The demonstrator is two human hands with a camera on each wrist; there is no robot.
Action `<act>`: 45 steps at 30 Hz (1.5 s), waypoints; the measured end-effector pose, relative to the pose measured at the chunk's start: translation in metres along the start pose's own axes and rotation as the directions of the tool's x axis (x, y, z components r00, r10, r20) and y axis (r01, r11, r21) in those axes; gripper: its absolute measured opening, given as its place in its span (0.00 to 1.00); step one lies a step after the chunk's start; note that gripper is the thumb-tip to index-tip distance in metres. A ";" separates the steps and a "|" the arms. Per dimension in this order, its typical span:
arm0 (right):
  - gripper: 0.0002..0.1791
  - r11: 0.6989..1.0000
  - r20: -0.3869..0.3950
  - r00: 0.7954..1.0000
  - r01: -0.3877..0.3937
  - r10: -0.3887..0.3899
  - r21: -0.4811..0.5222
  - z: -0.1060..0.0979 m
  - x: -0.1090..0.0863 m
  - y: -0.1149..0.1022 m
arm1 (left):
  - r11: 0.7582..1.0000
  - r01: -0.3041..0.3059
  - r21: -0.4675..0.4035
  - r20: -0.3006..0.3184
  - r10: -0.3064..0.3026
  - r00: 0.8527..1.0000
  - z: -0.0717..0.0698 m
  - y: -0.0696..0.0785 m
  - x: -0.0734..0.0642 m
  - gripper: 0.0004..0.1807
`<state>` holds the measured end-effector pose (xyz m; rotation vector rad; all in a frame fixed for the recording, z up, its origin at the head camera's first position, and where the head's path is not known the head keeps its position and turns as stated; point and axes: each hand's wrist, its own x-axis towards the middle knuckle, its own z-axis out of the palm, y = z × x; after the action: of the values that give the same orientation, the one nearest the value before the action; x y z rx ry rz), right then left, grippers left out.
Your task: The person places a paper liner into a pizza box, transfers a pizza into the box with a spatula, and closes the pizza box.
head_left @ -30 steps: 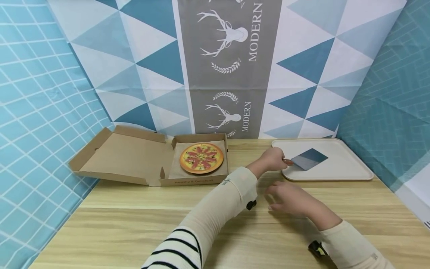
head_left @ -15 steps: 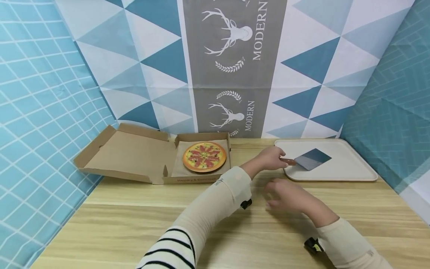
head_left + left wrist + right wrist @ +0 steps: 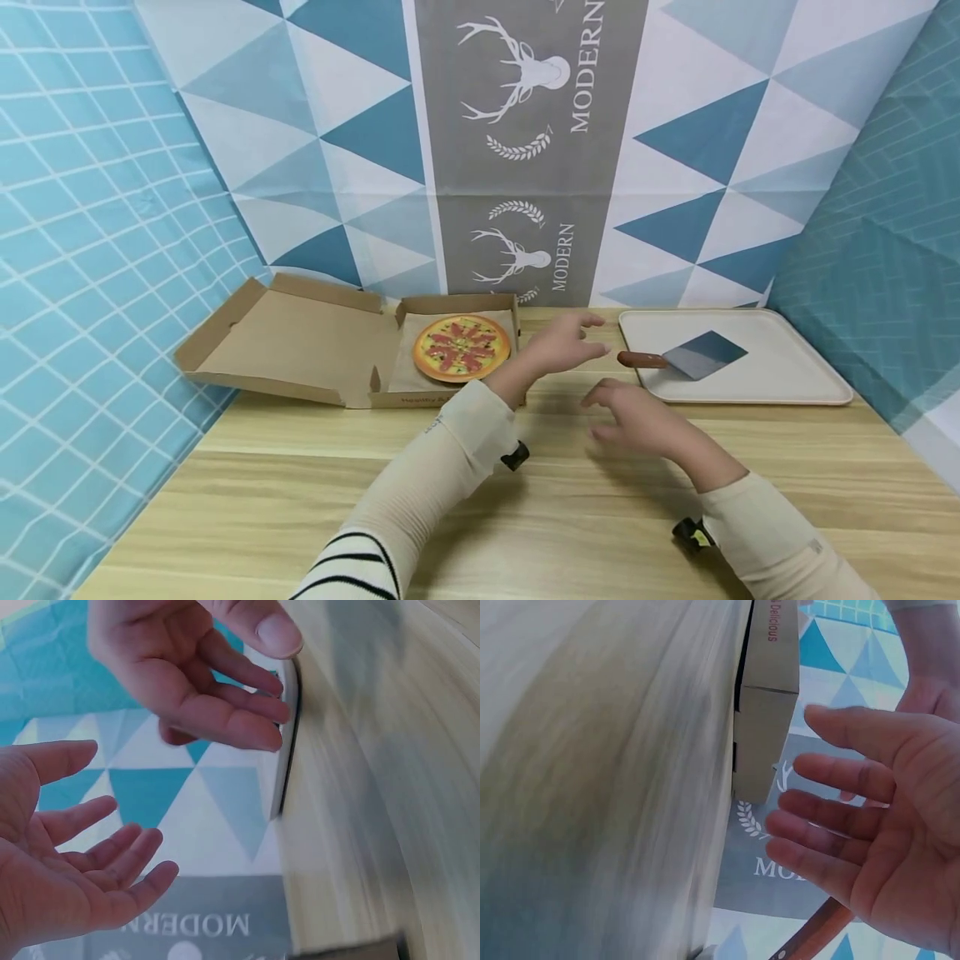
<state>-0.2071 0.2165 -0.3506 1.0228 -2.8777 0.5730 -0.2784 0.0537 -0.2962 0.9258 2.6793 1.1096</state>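
Left of the parted fingers of our left hand point(image 3: 564, 343) we count one box point(image 3: 300, 340), right of them one tray point(image 3: 791, 358); the right hand point(image 3: 641, 418) spreads too, both empty. One boxed pizza point(image 3: 461, 348), apparently head view only; one spatula point(image 3: 693, 358) just beyond left fingertips.

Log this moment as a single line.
left hand: empty | right hand: empty | spatula: on tray, handle overhanging | pizza: in open box

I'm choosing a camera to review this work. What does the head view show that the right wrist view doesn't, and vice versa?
Only the head view: the pizza and the striped sleeve. Only the right wrist view: the palm of the right hand. Both: the cardboard box, the spatula's wooden handle, the left hand and the right hand.
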 end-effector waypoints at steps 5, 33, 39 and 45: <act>0.13 1.000 -0.083 0.996 -0.027 0.027 -0.006 0.000 0.006 -0.003 | 0.999 0.025 -0.040 -0.082 -0.028 0.996 -0.015 -0.010 -0.018 0.24; 0.15 0.993 -0.193 0.976 -0.084 0.099 0.086 0.005 0.041 -0.017 | 0.955 0.116 -0.272 -0.427 -0.228 0.875 -0.111 -0.082 -0.130 0.24; 0.15 0.981 -0.172 0.971 -0.147 0.167 0.126 0.007 0.050 -0.018 | 0.884 0.125 -0.450 -0.510 -0.369 0.777 -0.135 -0.093 -0.146 0.24; 0.16 0.971 -0.159 0.967 -0.170 0.197 0.170 0.009 0.059 -0.019 | 0.828 0.133 -0.544 -0.605 -0.498 0.621 -0.149 -0.101 -0.159 0.23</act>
<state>-0.2404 0.1644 -0.3441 0.6822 -2.8234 0.8646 -0.2452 -0.1831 -0.2764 -0.1768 2.6695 2.2287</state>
